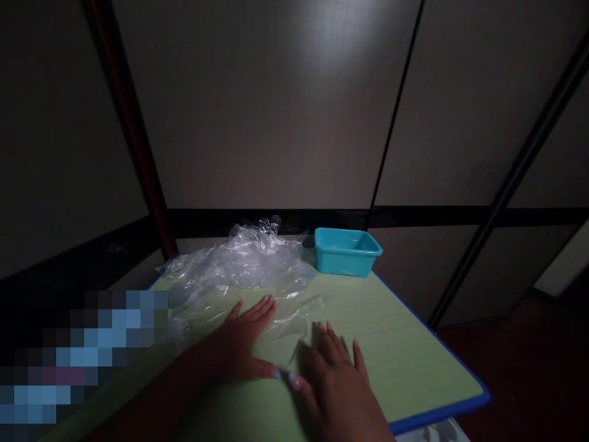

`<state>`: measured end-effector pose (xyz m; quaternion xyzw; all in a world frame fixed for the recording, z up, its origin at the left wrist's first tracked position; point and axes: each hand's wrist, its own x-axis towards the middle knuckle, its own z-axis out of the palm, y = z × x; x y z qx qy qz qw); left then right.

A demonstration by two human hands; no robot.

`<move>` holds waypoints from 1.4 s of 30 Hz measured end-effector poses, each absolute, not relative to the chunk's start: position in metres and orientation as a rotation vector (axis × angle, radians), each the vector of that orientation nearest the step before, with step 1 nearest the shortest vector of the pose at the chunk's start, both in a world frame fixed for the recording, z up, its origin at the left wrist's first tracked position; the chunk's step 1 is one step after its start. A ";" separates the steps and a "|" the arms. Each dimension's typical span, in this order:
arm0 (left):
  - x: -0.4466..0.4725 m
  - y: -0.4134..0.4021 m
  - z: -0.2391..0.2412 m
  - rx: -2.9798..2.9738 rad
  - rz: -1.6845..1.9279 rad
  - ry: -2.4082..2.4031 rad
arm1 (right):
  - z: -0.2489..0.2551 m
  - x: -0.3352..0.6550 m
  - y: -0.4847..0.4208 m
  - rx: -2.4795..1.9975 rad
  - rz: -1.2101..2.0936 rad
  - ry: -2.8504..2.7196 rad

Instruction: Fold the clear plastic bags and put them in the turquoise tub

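Note:
Flat on a thin clear plastic sheet or bag (294, 320), my left hand (246, 341) has its fingers stretched out and its thumb spread to the right. My right hand (334, 374) is just beside it on the table, fingers apart, its thumb tip close to the left thumb. The right hand's fingertips are near the right edge of the clear plastic. Beyond the left hand lies a crumpled heap of clear plastic bags (257, 258), shiny and loosely piled. Whether the flat piece joins the heap, I cannot tell.
A turquoise plastic basin (345, 261) stands at the table's far right corner. The light green table (414, 362) has a blue edge. Dark panelled doors (276, 123) rise behind it. A blurred-out patch (101, 344) covers the left side.

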<state>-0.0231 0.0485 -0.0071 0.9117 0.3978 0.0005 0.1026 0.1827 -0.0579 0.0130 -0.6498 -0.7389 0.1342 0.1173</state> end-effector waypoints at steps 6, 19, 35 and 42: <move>-0.023 0.052 -0.014 2.711 -0.036 1.148 | 0.026 0.163 -0.067 -1.587 0.445 -2.201; -0.023 0.048 -0.005 2.671 -0.009 1.105 | 0.000 0.169 -0.045 -2.023 0.171 -1.919; -0.026 0.050 -0.006 2.699 0.004 1.107 | 0.002 0.153 -0.056 -1.713 0.351 -2.145; -0.029 0.052 0.003 2.660 0.092 1.201 | -0.005 0.152 -0.054 -1.700 0.408 -2.166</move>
